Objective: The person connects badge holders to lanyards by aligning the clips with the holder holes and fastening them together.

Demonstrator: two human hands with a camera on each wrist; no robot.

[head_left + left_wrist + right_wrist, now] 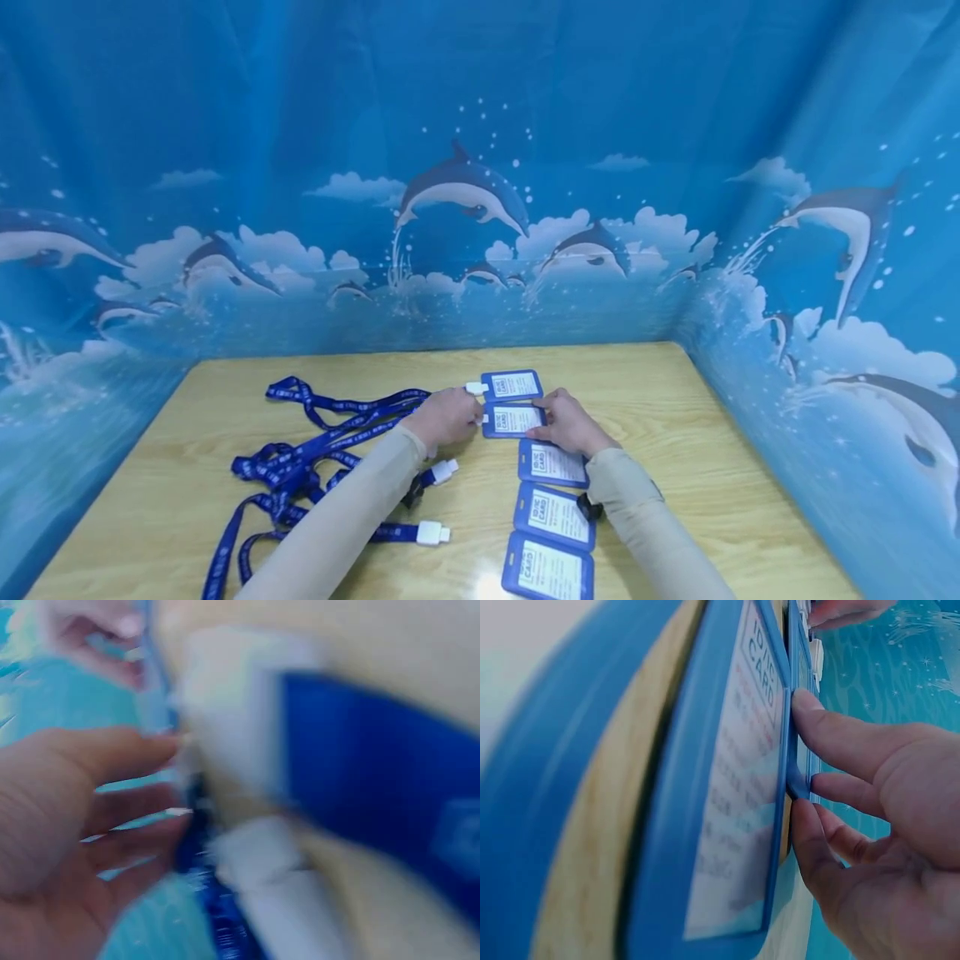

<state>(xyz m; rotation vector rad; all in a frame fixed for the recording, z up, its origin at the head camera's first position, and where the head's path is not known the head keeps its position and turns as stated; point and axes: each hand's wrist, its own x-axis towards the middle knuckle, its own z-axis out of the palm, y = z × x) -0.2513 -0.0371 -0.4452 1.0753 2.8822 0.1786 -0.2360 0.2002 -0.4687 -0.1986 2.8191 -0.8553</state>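
A blue card holder [513, 420], second from the far end of a column, lies between the two hands. My right hand [567, 422] grips its right edge; in the right wrist view the thumb and fingers [817, 851] are at that edge. At its slotted left end, my left hand [448, 417] pinches a white lanyard clip [482, 419], mostly hidden by the fingers in the head view. The farthest card holder [516, 385] has another white clip [476, 388] at its slot. In the left wrist view, the left hand [97, 825] is beside blurred white clips and a blue strap [375, 765].
Three more card holders [553, 462] line up toward the near edge, below the right hand. Tangled blue lanyards [288, 471] spread across the left of the wooden table [705, 500], two with white clips [432, 533] pointing right. A dolphin-printed curtain [337, 308] surrounds the table.
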